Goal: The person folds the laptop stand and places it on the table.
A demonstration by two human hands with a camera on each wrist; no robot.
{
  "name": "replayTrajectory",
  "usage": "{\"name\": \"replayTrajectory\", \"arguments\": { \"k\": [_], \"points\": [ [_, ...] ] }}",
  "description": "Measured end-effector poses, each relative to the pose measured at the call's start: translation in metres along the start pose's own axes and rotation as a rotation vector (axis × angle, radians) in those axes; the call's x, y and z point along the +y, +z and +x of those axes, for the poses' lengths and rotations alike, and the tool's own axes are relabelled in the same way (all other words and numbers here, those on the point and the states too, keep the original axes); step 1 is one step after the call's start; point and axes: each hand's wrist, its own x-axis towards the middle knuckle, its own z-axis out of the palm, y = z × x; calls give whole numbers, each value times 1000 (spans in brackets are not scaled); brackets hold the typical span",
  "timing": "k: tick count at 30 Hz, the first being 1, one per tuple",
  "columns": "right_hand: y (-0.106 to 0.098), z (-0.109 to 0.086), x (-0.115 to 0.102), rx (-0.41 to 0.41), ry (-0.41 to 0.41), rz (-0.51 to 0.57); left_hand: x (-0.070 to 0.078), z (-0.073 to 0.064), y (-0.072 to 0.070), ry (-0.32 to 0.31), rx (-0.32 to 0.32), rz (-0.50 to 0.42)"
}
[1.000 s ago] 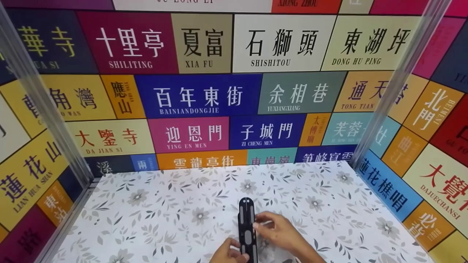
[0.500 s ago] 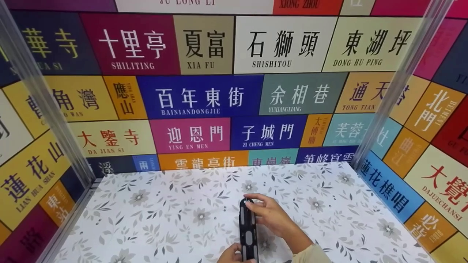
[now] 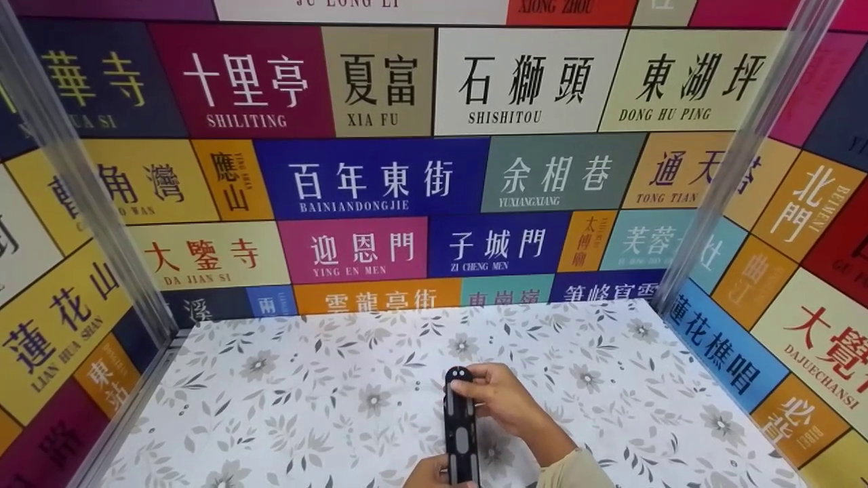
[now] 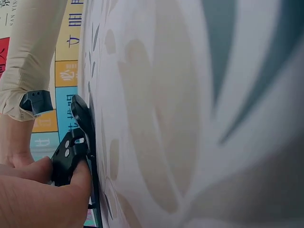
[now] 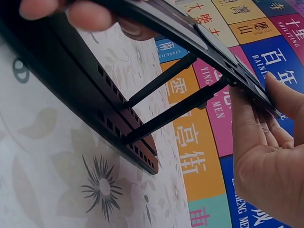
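A black folding laptop stand (image 3: 462, 423) stands on the cloth, its long axis running away from me. In the right wrist view its upper panel is raised off the slotted base (image 5: 107, 95), with two struts (image 5: 175, 111) between them. My right hand (image 3: 505, 400) pinches the far end of the upper panel, thumb on top and fingers beneath. At the near end my left hand (image 3: 430, 472) holds the stand, partly cut off by the frame edge. The left wrist view shows the left thumb and fingers (image 4: 45, 194) gripping a hinged black end piece (image 4: 69, 154).
A white tablecloth (image 3: 291, 400) with grey flowers and leaves covers the table. Colourful sign-printed panels (image 3: 373, 176) rise behind and at both sides, with clear plastic strips at the corners. A small dark device (image 4: 37, 102) sits on the right sleeve's cuff.
My right hand has moved from the stand's side to its far end and now pinches it there. The left hand stays at the near end, having shifted slightly down and right.
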Motion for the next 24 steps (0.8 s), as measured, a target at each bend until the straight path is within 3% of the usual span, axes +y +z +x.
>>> {"name": "replayTrajectory", "arguments": {
  "k": [10, 24],
  "points": [
    [0, -1, -1, 24, -34, -56, 3, 0, -1, 31, 12, 23],
    [6, -6, -4, 98, -7, -66, 4, -2, -11, 19, -32, -17]
  ]
}}
